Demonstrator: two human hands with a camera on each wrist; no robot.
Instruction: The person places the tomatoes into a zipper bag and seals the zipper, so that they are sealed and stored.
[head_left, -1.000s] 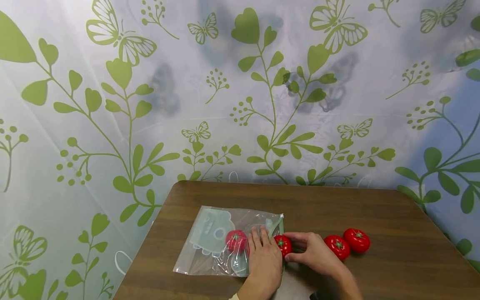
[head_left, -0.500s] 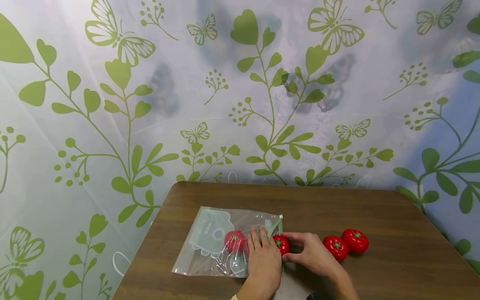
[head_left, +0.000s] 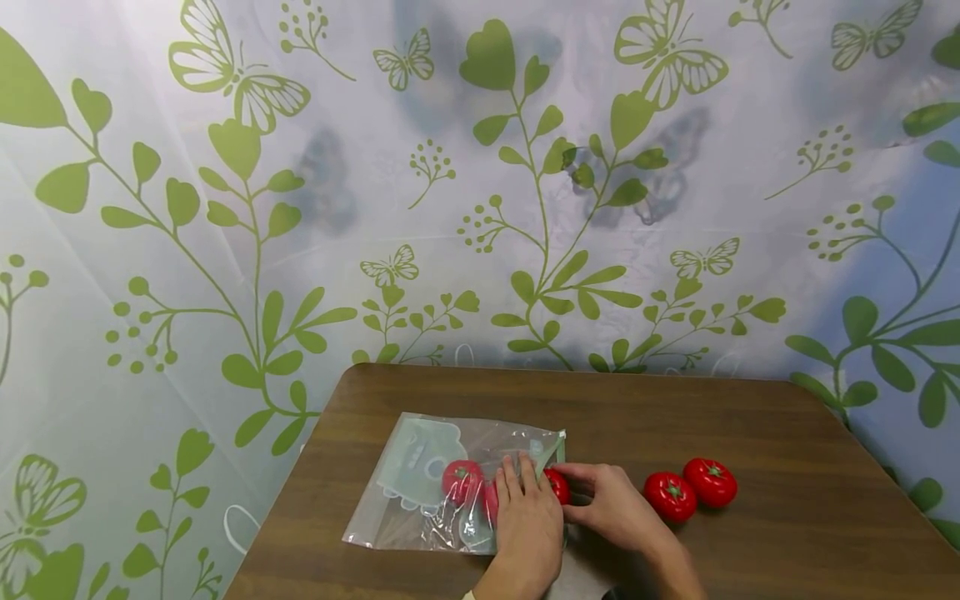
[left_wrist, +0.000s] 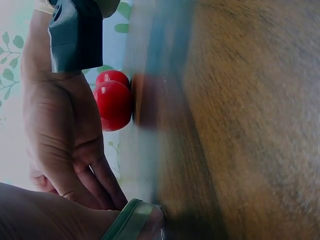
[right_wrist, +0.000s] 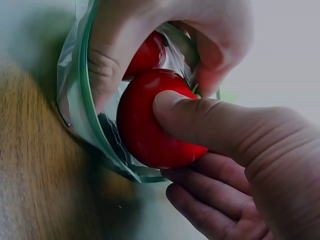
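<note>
A clear zip bag [head_left: 517,433] with a green zip edge and a pale printed picture lies on the table. My left hand [head_left: 528,521] lies over its mouth end; the right wrist view shows its thumb [right_wrist: 103,70] inside the green rim, holding the mouth apart. My right hand [head_left: 611,504] grips a red tomato [right_wrist: 150,122] between thumb and fingers, partly inside the mouth. Within the bag, a tomato [head_left: 461,482] shows through the plastic, and another tomato [head_left: 491,503] is partly covered by my left hand.
To the right of my right hand, two tomatoes [head_left: 671,497] [head_left: 710,482] sit side by side on the brown wooden table [head_left: 615,417]. Behind the table hangs a pale curtain [head_left: 450,217] with green leaves and butterflies. A dark mount [left_wrist: 77,37] is on my right wrist.
My right hand has shifted left, carrying its tomato deeper into the bag's mouth. The tomatoes inside have shifted slightly left. My left hand stays in place.
</note>
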